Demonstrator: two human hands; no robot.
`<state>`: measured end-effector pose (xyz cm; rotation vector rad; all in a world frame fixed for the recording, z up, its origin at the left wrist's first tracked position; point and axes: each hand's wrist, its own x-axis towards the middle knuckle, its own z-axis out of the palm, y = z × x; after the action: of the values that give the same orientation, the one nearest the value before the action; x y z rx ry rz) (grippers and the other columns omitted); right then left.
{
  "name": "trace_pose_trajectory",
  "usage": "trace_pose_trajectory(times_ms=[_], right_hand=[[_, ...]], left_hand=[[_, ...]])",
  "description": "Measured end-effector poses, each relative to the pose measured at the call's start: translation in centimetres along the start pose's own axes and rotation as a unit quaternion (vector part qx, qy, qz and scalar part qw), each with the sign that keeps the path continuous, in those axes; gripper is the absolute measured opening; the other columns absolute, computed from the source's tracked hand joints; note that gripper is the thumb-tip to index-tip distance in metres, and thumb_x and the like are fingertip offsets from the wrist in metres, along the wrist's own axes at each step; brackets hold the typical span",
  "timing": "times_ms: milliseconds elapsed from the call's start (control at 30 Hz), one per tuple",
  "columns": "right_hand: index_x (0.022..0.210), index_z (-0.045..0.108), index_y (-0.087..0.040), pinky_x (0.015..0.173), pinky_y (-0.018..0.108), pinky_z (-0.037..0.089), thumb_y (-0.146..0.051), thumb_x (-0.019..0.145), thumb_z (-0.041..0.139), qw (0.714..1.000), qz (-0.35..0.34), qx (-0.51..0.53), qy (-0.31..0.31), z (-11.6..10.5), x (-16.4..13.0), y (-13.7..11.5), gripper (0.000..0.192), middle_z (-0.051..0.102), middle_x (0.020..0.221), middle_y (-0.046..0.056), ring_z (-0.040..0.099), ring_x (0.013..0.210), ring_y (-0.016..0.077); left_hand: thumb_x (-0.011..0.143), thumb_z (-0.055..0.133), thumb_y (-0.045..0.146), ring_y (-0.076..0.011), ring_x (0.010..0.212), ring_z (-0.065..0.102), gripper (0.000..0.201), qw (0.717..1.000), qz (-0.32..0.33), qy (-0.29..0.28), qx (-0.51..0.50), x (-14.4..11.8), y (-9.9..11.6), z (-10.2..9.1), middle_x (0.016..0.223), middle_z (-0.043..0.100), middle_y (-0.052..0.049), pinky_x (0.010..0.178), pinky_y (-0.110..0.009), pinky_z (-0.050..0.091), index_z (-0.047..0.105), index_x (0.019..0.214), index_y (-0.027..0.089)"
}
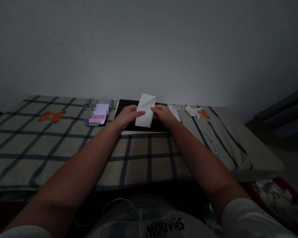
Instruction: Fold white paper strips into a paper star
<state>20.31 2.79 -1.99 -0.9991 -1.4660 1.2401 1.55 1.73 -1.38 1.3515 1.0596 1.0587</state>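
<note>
- While both arms reach forward, a white sheet of paper (145, 110) stands nearly upright between the two hands, above a black board (139, 124) that lies flat on the bed
- One top corner of the paper looks folded down along a slanting crease, which would explain why it is held from both sides: each hand steadies an edge so the fold stays put
- On the paper's left edge the left hand (127, 115) has its fingers closed together, thumb in front, pinching the sheet
- Opposite it, the right hand (163, 114) grips the right edge the same way, fingers bunched and clamped on the paper; the fingertips behind the sheet are hidden
- Under the board a strip of white (139, 133) shows along its near edge, so it seems to rest on other sheets and serve as a firm base on the soft bedding
- Just right of the board lie small white paper scraps (193, 110), within reach yet apart from the hands
- Left of the board sits a blurred pinkish item (99, 112); what it is cannot be told
- Everything rests on a beige cover (64, 145) with dark checks and orange bear prints
- Behind rises a plain pale wall (149, 46), and the room is dim, with floor showing at far right
</note>
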Motion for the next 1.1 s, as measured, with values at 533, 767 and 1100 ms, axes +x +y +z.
trace_pose_trajectory(times_ms=[533, 767, 1100], right_hand=[[0.07, 0.058, -0.015, 0.053, 0.022, 0.043, -0.03, 0.072, 0.061, 0.999, 0.017, 0.037, -0.023, 0.33, -0.34, -0.37, 0.015, 0.056, 0.06, -0.002, 0.051, 0.053, 0.0086], [0.072, 0.061, -0.015, 0.058, 0.024, 0.045, -0.035, 0.072, 0.063, 1.0, 0.002, 0.005, -0.01, 0.16, -0.23, -0.39, 0.021, 0.058, 0.061, -0.002, 0.053, 0.056, 0.009], [0.077, 0.064, -0.016, 0.058, 0.023, 0.046, -0.04, 0.07, 0.065, 0.999, -0.001, -0.017, -0.031, 0.14, -0.17, 0.04, 0.025, 0.06, 0.064, -0.001, 0.053, 0.057, 0.0092]], left_hand=[[0.07, 0.067, 0.043, -0.0087, 0.05, 0.043, 0.031, 0.998, 0.051, 0.035, 0.018, -0.18, 0.41, 0.14, 0.057, 0.049, 0.003, 0.046, -0.02, 0.033, 0.051, 0.062, 0.017], [0.067, 0.07, 0.038, -0.0111, 0.059, 0.052, 0.027, 0.999, 0.027, 0.018, -0.017, -0.01, 0.07, 0.07, 0.065, 0.056, 0.0, 0.052, -0.021, 0.041, 0.055, 0.066, 0.016], [0.07, 0.068, 0.043, -0.0118, 0.061, 0.054, 0.028, 0.998, 0.042, 0.04, -0.004, -0.17, 0.31, 0.06, 0.069, 0.063, -0.002, 0.056, -0.022, 0.044, 0.062, 0.071, 0.015]])
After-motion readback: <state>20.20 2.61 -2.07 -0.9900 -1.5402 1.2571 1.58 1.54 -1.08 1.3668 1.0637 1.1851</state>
